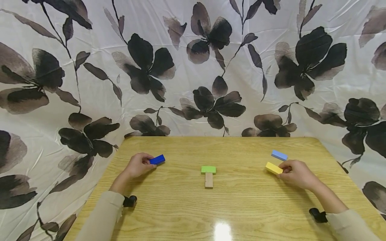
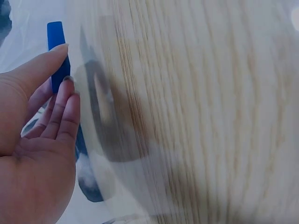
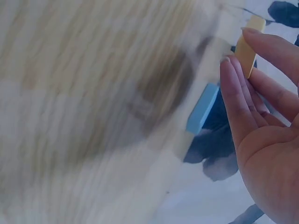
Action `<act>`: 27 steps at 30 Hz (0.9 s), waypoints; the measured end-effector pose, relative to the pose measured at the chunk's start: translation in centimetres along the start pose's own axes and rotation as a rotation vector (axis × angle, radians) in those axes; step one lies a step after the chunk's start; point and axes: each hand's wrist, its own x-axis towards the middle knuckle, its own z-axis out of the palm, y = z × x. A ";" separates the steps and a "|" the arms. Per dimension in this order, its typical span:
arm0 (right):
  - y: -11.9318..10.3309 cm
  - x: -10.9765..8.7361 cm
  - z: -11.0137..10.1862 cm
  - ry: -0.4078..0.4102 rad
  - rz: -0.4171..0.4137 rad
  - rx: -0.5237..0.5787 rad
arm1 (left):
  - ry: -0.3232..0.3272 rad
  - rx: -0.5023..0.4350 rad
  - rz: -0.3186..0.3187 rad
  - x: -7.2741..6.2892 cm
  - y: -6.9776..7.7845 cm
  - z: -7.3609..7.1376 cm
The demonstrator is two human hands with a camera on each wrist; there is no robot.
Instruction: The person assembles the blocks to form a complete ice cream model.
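Note:
A dark blue block (image 1: 158, 159) is pinched between the thumb and fingers of my left hand (image 1: 139, 165), over the left part of the table. The left wrist view shows the same blue block (image 2: 57, 58) gripped near its middle, its shadow falling on the wood. On the other side, my right hand (image 1: 298, 173) pinches a yellow block (image 1: 273, 168) by one end. Just beyond it a light blue block (image 1: 279, 155) lies on the table. In the middle, a green block (image 1: 208, 170) lies crosswise at the far end of a plain wooden block (image 1: 208, 181), forming a T.
The wooden table (image 1: 181, 214) ends at a far edge against a hanging cloth (image 1: 181, 83) with dark flowers. Black wrist cameras sit at both sleeves, the left camera (image 1: 130, 201) and the right camera (image 1: 318, 215) above the table's near part.

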 end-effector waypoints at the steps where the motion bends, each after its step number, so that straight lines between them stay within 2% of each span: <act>1: -0.2 0.1 0.1 -0.004 -0.005 0.004 | 0.001 0.000 0.004 0.0 -0.1 0.1; 7: -1.5 1.2 0.6 -0.020 -0.025 0.029 | 0.000 0.002 0.024 0.1 -0.3 0.5; 17: -2.9 2.6 1.7 -0.015 -0.099 0.046 | -0.008 -0.002 0.048 0.4 1.0 1.1; 27: -4.8 3.9 2.7 -0.037 -0.115 0.053 | -0.010 -0.006 0.091 0.5 2.0 1.7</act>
